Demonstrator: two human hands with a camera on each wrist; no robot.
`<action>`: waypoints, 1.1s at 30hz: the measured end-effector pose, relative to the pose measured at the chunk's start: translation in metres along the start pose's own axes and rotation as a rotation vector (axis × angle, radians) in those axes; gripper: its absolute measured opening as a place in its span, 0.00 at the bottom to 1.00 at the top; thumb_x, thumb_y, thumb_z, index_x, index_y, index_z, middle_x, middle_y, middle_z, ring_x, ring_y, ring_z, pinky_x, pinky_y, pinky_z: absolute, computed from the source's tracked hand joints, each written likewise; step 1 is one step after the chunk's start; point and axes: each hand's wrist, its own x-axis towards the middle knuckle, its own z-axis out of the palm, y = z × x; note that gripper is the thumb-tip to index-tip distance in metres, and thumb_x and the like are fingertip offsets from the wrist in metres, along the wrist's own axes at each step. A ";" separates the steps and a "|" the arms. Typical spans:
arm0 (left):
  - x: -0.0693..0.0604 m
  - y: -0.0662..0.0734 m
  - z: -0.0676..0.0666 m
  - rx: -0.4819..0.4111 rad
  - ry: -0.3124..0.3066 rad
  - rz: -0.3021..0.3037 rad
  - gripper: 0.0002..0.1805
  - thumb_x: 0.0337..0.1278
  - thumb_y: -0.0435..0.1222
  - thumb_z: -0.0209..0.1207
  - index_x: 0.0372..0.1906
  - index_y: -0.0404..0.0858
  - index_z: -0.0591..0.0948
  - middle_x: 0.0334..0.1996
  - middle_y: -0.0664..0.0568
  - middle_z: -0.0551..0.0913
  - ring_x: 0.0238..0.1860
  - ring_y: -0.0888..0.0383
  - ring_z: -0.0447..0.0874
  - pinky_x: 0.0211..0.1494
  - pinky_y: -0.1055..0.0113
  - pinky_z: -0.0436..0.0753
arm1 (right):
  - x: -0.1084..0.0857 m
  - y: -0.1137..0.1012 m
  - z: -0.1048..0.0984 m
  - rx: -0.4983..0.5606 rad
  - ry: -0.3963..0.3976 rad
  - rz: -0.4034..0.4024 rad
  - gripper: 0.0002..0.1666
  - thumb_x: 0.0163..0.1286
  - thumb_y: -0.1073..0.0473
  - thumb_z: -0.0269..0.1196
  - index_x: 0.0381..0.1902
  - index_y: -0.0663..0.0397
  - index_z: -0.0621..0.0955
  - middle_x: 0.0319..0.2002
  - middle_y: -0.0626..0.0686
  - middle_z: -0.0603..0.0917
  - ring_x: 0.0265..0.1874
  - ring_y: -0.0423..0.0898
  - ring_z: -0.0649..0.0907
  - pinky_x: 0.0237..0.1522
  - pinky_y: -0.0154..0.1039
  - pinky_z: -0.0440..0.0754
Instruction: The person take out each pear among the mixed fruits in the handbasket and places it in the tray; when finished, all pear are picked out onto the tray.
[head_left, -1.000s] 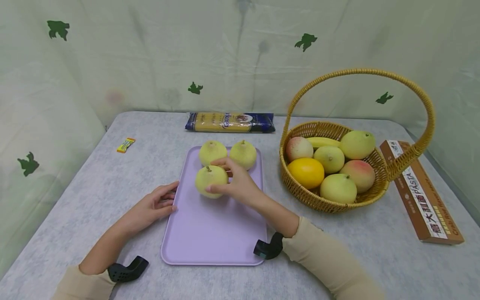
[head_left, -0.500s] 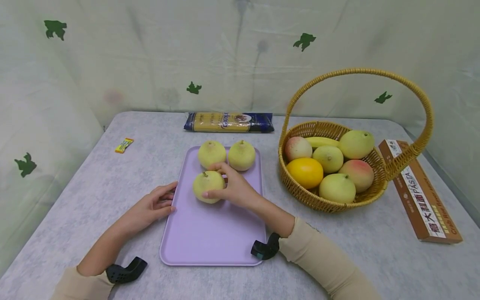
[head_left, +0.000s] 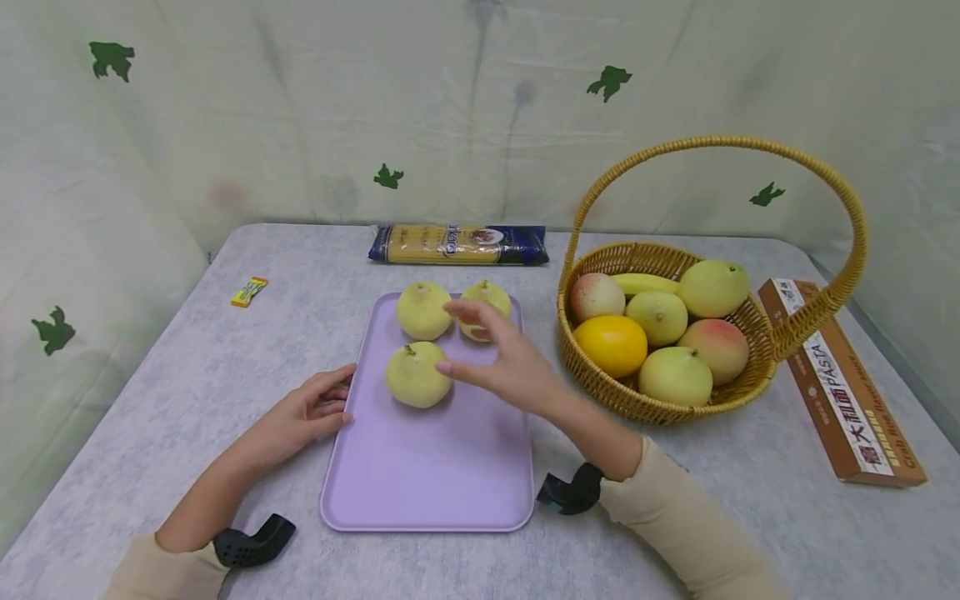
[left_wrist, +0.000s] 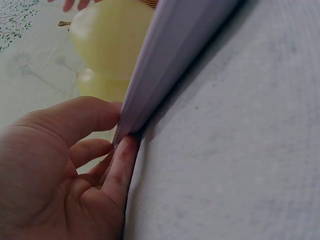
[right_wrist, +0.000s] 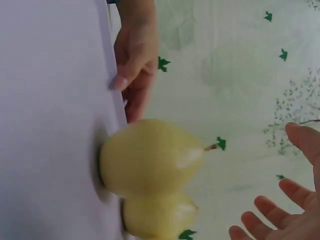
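In the head view, the right hand (head_left: 517,362) hovers beside a pale yellow-green pear (head_left: 417,375) on the lilac tray (head_left: 427,475). Its thumb and fingers are spread, and the right wrist view shows a gap between the right hand (right_wrist: 285,215) and the nearest pear (right_wrist: 150,157). Two more pears, the left one (head_left: 423,310) and the right one (head_left: 491,300), sit at the tray's far end; fingers partly cover the right one. The left hand (head_left: 303,417) holds the tray's left rim, thumb over the edge and fingers against its outer side, as the left wrist view shows.
Right of the tray stands a wicker basket (head_left: 600,392) with a tall handle, filled with several fruits. A brown pasta box (head_left: 840,383) lies beyond it. Behind the tray lies a spaghetti packet (head_left: 457,244), and a small yellow wrapped sweet (head_left: 249,292) is at far left.
The right hand moved the front pear slightly nearer and set it on the tray, then let go, opened its fingers and drew off to the right. The left hand stayed at the rim.
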 end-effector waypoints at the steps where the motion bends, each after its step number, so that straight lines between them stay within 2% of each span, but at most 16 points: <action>1: 0.000 0.000 0.000 0.000 0.000 0.000 0.37 0.58 0.34 0.56 0.68 0.33 0.51 0.58 0.37 0.58 0.56 0.47 0.64 0.51 0.78 0.69 | -0.003 -0.003 -0.008 -0.016 0.024 -0.042 0.35 0.56 0.57 0.66 0.60 0.56 0.66 0.58 0.51 0.69 0.57 0.46 0.68 0.57 0.39 0.65; 3: 0.000 0.000 0.000 0.001 0.000 0.001 0.37 0.58 0.34 0.56 0.68 0.33 0.51 0.58 0.37 0.58 0.56 0.47 0.63 0.51 0.78 0.70 | -0.010 -0.009 -0.025 -0.033 0.076 -0.132 0.34 0.56 0.63 0.66 0.59 0.60 0.65 0.58 0.53 0.69 0.57 0.48 0.68 0.58 0.39 0.64; 7: 0.000 -0.002 0.000 0.001 -0.005 -0.002 0.37 0.58 0.34 0.56 0.69 0.34 0.51 0.58 0.37 0.58 0.57 0.45 0.63 0.50 0.78 0.70 | -0.026 -0.015 -0.061 -0.038 0.193 -0.249 0.33 0.55 0.73 0.63 0.58 0.65 0.64 0.57 0.56 0.68 0.57 0.49 0.67 0.59 0.41 0.63; 11: 0.000 -0.002 0.000 0.002 -0.005 -0.003 0.37 0.58 0.34 0.56 0.69 0.34 0.51 0.58 0.37 0.59 0.56 0.45 0.63 0.50 0.78 0.70 | -0.040 -0.014 -0.095 -0.016 0.330 -0.316 0.32 0.55 0.71 0.63 0.57 0.69 0.65 0.55 0.58 0.69 0.56 0.53 0.67 0.60 0.44 0.61; 14: 0.001 -0.003 0.000 0.000 -0.004 0.001 0.37 0.58 0.34 0.56 0.68 0.34 0.51 0.57 0.37 0.59 0.56 0.46 0.64 0.50 0.78 0.70 | -0.049 -0.008 -0.116 0.000 0.430 -0.336 0.31 0.54 0.70 0.64 0.56 0.70 0.67 0.54 0.59 0.70 0.55 0.54 0.67 0.60 0.45 0.60; 21: 0.001 -0.003 0.000 0.005 0.002 0.001 0.37 0.58 0.34 0.56 0.68 0.33 0.52 0.57 0.37 0.60 0.55 0.46 0.65 0.50 0.78 0.70 | -0.065 0.016 -0.154 -0.159 0.632 -0.239 0.33 0.50 0.78 0.63 0.56 0.68 0.69 0.54 0.58 0.71 0.56 0.50 0.68 0.60 0.42 0.60; 24: 0.001 -0.004 0.000 0.008 0.002 0.000 0.37 0.58 0.34 0.56 0.68 0.33 0.52 0.57 0.37 0.60 0.56 0.46 0.64 0.50 0.78 0.70 | -0.070 0.026 -0.164 -0.177 0.696 -0.205 0.33 0.49 0.77 0.64 0.56 0.67 0.69 0.53 0.57 0.71 0.56 0.49 0.68 0.60 0.41 0.60; 29: 0.000 -0.003 -0.001 0.012 0.004 -0.002 0.37 0.58 0.34 0.56 0.68 0.34 0.52 0.57 0.37 0.60 0.55 0.47 0.65 0.50 0.78 0.70 | -0.075 0.039 -0.176 -0.222 0.750 -0.129 0.34 0.50 0.74 0.65 0.57 0.62 0.70 0.53 0.53 0.71 0.56 0.46 0.68 0.61 0.39 0.59; 33: 0.000 -0.003 -0.001 -0.002 0.001 0.006 0.37 0.58 0.33 0.56 0.68 0.33 0.52 0.57 0.36 0.60 0.54 0.51 0.66 0.50 0.77 0.70 | -0.079 0.047 -0.183 -0.252 0.780 -0.059 0.34 0.51 0.71 0.66 0.57 0.61 0.70 0.53 0.51 0.71 0.55 0.44 0.68 0.60 0.36 0.59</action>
